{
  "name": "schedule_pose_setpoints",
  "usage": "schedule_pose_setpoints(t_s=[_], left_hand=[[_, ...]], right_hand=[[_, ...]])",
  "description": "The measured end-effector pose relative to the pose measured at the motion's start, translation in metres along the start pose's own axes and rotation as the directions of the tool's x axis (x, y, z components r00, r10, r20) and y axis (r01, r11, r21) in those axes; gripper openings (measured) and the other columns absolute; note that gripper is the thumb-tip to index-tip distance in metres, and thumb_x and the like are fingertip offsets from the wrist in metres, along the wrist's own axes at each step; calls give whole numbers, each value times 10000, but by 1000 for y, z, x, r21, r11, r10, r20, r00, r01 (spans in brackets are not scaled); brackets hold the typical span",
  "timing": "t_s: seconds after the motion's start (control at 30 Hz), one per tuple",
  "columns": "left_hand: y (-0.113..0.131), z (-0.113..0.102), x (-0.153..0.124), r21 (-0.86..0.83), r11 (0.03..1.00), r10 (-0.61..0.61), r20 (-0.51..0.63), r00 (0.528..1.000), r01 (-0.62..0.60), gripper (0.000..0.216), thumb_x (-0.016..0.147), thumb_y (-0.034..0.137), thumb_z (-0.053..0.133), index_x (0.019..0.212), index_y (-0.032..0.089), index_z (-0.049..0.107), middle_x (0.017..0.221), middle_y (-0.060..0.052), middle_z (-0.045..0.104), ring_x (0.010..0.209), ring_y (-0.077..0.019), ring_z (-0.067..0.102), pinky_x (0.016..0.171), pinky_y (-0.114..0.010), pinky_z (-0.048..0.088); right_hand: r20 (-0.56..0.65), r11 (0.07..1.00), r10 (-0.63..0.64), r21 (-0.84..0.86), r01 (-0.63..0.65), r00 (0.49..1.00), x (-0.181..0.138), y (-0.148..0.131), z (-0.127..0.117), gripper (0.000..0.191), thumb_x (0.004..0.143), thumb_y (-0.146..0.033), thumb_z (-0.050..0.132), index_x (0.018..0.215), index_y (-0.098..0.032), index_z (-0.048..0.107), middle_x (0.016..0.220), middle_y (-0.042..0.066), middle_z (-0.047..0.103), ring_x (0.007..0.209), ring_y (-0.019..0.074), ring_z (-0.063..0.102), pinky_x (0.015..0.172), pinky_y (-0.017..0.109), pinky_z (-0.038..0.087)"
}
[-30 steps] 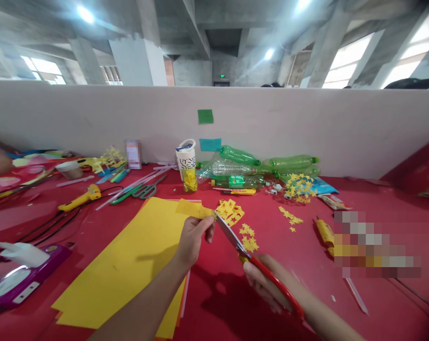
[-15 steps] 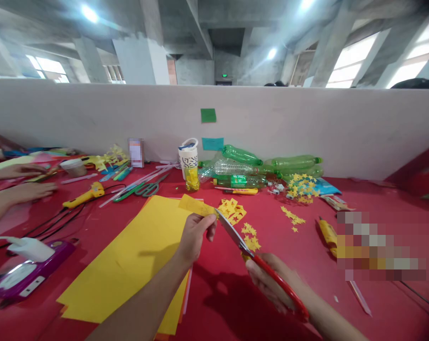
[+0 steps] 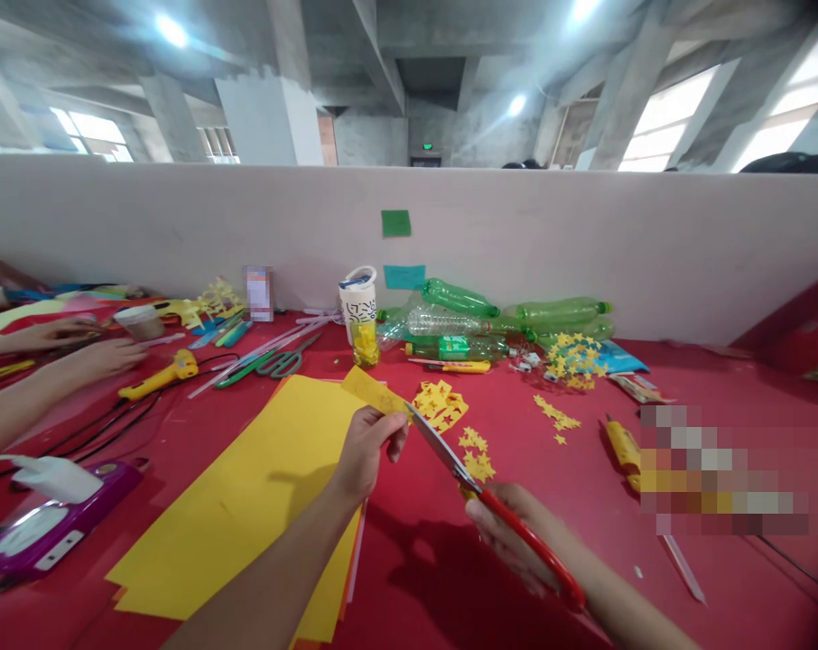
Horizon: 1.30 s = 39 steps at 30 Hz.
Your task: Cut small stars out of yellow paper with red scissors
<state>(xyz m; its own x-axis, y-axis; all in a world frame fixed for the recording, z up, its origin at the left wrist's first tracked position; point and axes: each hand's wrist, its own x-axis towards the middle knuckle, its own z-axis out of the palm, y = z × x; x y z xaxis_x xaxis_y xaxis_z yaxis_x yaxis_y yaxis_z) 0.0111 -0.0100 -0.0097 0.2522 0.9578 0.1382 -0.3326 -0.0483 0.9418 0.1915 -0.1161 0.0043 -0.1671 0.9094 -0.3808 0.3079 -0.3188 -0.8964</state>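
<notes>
My left hand (image 3: 367, 449) pinches a small yellow paper strip (image 3: 372, 391) and holds it up over the red table. My right hand (image 3: 517, 537) grips red-handled scissors (image 3: 480, 492), whose blades point up-left and meet the strip's right end. Under my left arm lies a stack of large yellow paper sheets (image 3: 246, 496). Cut-out yellow stars (image 3: 475, 454) lie scattered just beyond the scissor blades.
Green plastic bottles (image 3: 510, 316) and a white cup (image 3: 357, 307) stand against the grey partition. Green scissors (image 3: 274, 363) and a yellow glue gun (image 3: 157, 377) lie at back left. Another person's hands (image 3: 77, 348) work at far left. A purple device (image 3: 43, 524) sits near left.
Another person's hands have come further in from the far left. My hands, the strip and the scissors have barely moved.
</notes>
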Motion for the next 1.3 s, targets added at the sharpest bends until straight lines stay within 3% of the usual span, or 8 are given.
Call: schedule_pose_setpoints(t_s=[0.37, 0.53, 0.8, 1.2, 1.3], left_hand=[[3, 1, 2, -18, 998, 68, -27, 997, -68, 203, 776, 225, 552, 591, 147, 524, 499, 26, 529, 426, -73, 458, 421, -200, 359], [4, 2, 3, 12, 999, 52, -48, 997, -51, 201, 783, 262, 558, 623, 157, 500, 497, 35, 520, 428, -68, 452, 429, -193, 356], [4, 3, 3, 72, 996, 49, -36, 998, -47, 206, 794, 270, 543, 628, 160, 491, 484, 46, 499, 411, -62, 435, 421, -188, 349], [6, 1, 3, 65, 998, 25, -35, 999, -23, 210, 787, 277, 539, 620, 158, 494, 487, 42, 502, 418, -66, 431, 421, -194, 341], [6, 2, 3, 19, 1000, 20, -34, 999, -20, 200, 787, 278, 535, 630, 158, 502, 509, 37, 513, 428, -67, 442, 424, -195, 345]], right_hand=[[9, 1000, -1, -12, 1, 1000, 4, 5, -3, 539, 701, -724, 464, 581, -208, 365, 372, -104, 317, 260, 38, 298, 258, 157, 254], [-42, 1000, 11, -21, -12, 999, 3, 4, -2, 509, 727, -689, 471, 594, -204, 386, 361, -110, 308, 260, 31, 279, 269, 150, 253], [5, 1000, 16, -22, -16, 1000, 5, 8, -1, 522, 731, -712, 427, 626, -201, 417, 341, -117, 310, 244, 33, 280, 267, 141, 292], [40, 1000, 15, -17, -14, 999, 2, 0, -2, 511, 740, -687, 457, 590, -202, 400, 366, -110, 306, 252, 34, 282, 268, 157, 246], [-20, 1000, 31, 4, -31, 999, 3, 1, 1, 505, 726, -679, 492, 594, -199, 407, 378, -109, 302, 260, 36, 307, 270, 159, 240]])
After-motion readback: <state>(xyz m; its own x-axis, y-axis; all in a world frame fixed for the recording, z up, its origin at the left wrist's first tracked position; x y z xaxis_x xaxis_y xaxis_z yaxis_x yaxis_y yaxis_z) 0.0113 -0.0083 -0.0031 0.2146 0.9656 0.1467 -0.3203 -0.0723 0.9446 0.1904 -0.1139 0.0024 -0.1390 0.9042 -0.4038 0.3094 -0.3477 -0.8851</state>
